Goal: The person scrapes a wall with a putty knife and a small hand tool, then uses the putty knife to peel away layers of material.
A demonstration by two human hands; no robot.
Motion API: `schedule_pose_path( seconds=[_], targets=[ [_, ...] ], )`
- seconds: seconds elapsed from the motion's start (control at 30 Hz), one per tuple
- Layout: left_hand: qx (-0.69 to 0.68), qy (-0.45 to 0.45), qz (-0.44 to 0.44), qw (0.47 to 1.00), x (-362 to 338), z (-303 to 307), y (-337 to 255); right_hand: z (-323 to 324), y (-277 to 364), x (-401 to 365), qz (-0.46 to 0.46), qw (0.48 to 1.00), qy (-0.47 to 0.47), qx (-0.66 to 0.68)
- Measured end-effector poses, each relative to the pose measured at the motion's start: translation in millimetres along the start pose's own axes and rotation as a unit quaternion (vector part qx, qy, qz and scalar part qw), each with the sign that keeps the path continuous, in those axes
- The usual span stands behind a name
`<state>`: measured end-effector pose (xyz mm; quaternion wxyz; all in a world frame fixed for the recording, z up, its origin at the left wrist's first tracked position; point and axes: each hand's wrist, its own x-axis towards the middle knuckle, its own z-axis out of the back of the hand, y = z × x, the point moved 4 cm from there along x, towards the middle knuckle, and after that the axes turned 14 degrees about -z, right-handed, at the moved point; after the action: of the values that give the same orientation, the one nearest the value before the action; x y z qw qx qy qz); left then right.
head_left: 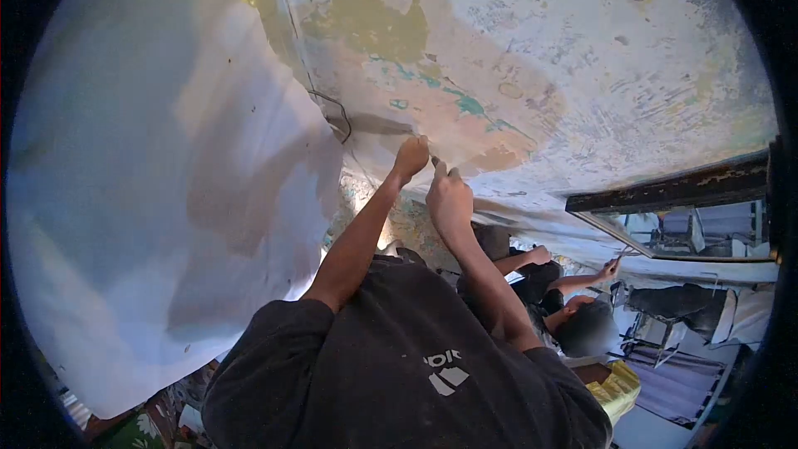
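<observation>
My left hand [412, 158] is closed against the patchy wall [499, 58], its fingers pinched together; what they hold, if anything, is too small to tell. Just right of it, my right hand [450, 199] is wrapped round a small dark tool [435, 161], whose end points up toward the wall beside my left hand. Most of the tool is hidden in my fingers. The wall around both hands shows peeled paint in white, pink, olive and turquoise. A thin dark wire [342, 116] curves from the wall to the left of my hands.
A large white sheet [150, 158] hangs along the left side. To the right, a co-worker [586, 328] reaches both arms toward the wall. A dark-framed mirror or window [673, 191] juts out at the right. Yellow material [622, 387] lies below the co-worker.
</observation>
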<state>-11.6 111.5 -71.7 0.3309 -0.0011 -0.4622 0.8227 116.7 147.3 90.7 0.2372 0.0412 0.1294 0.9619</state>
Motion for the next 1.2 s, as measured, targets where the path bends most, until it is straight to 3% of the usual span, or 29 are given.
schedule_pose_path(
  seconds=[0.07,0.13,0.17,0.2,0.23,0.27,0.3,0.37,0.4,0.47,0.5,0.53,0.6,0.63,0.67,0.73,0.8,0.87,0.9,0.93,1.0,1.03,1.07,1.13,1.17,1.2],
  targets=[
    [-0.059,-0.015,-0.009,0.998,-5.9,-5.4,7.5,-10.2,0.5,4.6,0.009,1.0,-0.02,-0.014],
    [0.07,-0.008,-0.109,0.992,-6.2,8.9,-3.8,-5.3,3.1,4.2,0.017,1.0,-0.01,-0.016],
    [0.082,0.036,-0.045,0.995,-9.1,14.6,-13.7,-1.2,7.6,7.4,0.029,0.999,-0.005,-0.016],
    [0.083,0.033,-0.048,0.995,-4.7,8.7,-3.5,3.6,12.0,7.2,0.031,0.999,-0.009,-0.015],
    [-0.071,0.014,0.041,0.997,-2.8,-7.7,23.4,7.4,15.4,3.6,0.022,0.999,-0.006,-0.022],
    [-0.225,-0.002,0.129,0.966,-3.8,-20.7,40.3,7.9,16.7,0.4,0.012,0.999,-0.002,-0.029],
    [-0.228,0.0,0.131,0.965,-4.9,-18.6,39.2,-1.4,14.8,4.0,0.01,0.999,0.0,-0.032],
    [-0.025,0.069,0.039,0.997,-6.6,-7.8,30.3,-23.1,10.4,15.7,0.029,0.999,-0.015,-0.019],
    [-0.024,0.068,0.037,0.997,-11.6,-10.6,32.5,-17.5,11.3,10.2,0.029,0.999,-0.017,-0.019],
    [0.121,0.049,-0.043,0.991,-19.1,-12.9,34.5,-1.4,20.4,-0.1,0.046,0.999,0.01,-0.009],
    [0.039,0.026,0.011,0.999,-17.4,7.8,8.4,0.6,22.3,-0.7,0.045,0.999,0.007,-0.007],
    [0.04,0.026,0.007,0.999,-9.7,0.9,22.9,1.4,23.4,0.1,0.035,0.999,0.005,-0.012],
    [-0.171,0.026,0.019,0.985,-11.3,-21.6,48.7,-8.1,17.1,1.2,0.02,1.0,0.011,-0.022],
    [-0.133,0.117,-0.001,0.984,-8.4,31.9,-15.3,-24.2,12.2,10.5,0.028,0.999,0.026,-0.038],
    [-0.133,0.117,0.0,0.984,-17.9,17.9,-3.7,-33.6,11.1,16.1,0.037,0.997,0.037,-0.052],
    [0.011,-0.026,-0.118,0.993,-20.7,-2.9,29.1,-17.6,19.0,0.7,0.039,0.998,0.031,-0.045],
    [0.086,-0.026,-0.099,0.991,-12.8,-2.3,35.9,-10.5,24.6,-0.6,0.038,0.998,0.03,-0.041],
    [-0.073,0.045,-0.057,0.995,-6.4,-11.7,47.9,-8.2,26.7,-3.0,0.039,0.999,-0.025,-0.025],
    [-0.149,0.0,0.069,0.986,-15.4,-2.6,42.1,-14.2,23.4,-3.7,0.036,0.999,-0.02,-0.026],
    [-0.148,0.0,0.069,0.987,-18.4,0.2,35.5,-21.5,19.5,2.8,0.025,1.0,-0.007,-0.011],
    [-0.117,-0.092,0.154,0.977,-22.1,15.7,28.3,-23.3,14.7,10.4,0.018,1.0,-0.002,0.006],
    [-0.075,-0.159,0.022,0.984,-25.2,30.8,5.5,-19.7,11.1,6.6,0.016,0.999,-0.004,0.036],
    [-0.074,-0.162,0.022,0.984,-27.3,39.7,-5.6,-16.8,7.7,2.9,0.014,0.998,-0.005,0.065],
    [-0.231,-0.113,0.136,0.957,-30.3,49.7,-19.1,-2.5,8.1,-3.5,0.009,0.996,-0.011,0.092],
    [-0.228,-0.111,0.074,0.964,-30.1,52.5,-22.1,5.4,8.0,-6.9,-0.001,0.993,-0.017,0.12],
    [-0.228,-0.112,0.074,0.964,-32.8,56.9,-25.5,10.7,7.7,-9.3,0.0,0.993,-0.017,0.12]
  ],
)
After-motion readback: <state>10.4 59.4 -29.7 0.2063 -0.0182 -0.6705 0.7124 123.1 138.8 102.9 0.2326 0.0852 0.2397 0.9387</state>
